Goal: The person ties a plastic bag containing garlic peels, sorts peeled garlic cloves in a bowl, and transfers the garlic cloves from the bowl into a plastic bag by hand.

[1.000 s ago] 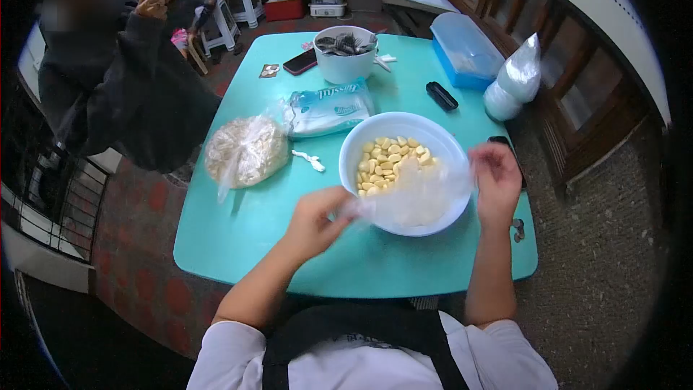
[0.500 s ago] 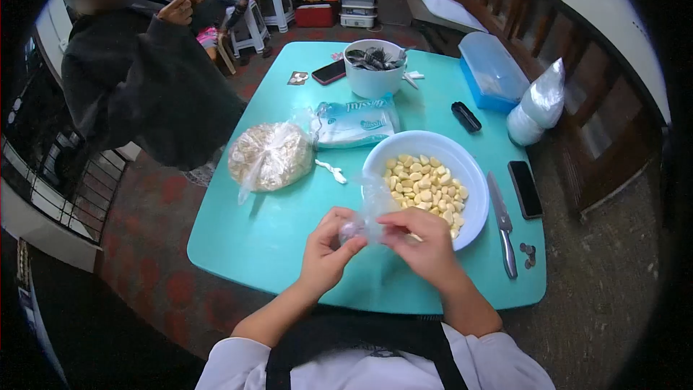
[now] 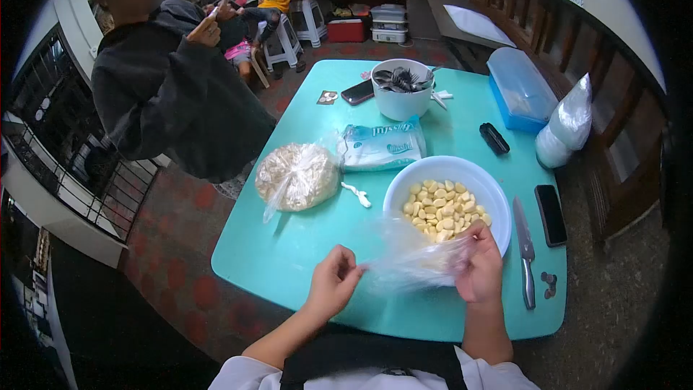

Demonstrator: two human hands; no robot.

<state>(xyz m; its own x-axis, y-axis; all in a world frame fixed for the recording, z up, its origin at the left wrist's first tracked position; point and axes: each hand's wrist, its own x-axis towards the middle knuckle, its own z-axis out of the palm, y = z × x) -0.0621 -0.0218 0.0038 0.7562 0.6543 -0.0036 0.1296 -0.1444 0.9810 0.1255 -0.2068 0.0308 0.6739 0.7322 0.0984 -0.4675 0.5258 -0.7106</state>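
Teal table (image 3: pixel 281 253) spread under everything. Pale basin (image 3: pixel 499 202) sat on its right part, near the wearer. Clear plastic bag (image 3: pixel 415 260) stretched between both hands, across the basin's near rim, blurred. Right hand (image 3: pixel 482 267) gripped one end, fingers closed; left hand (image 3: pixel 334 279) pinched the other between thumb and fingertips. Knife (image 3: pixel 528 253) lay bare just right of the basin, handle toward the wearer. Yellow oval pieces (image 3: pixel 444 209) lay loose inside the basin.

Risks, my judgement: hard pulling could split thin film; film snagging the rim could tip pieces out; a rightward swing could brush the blade.
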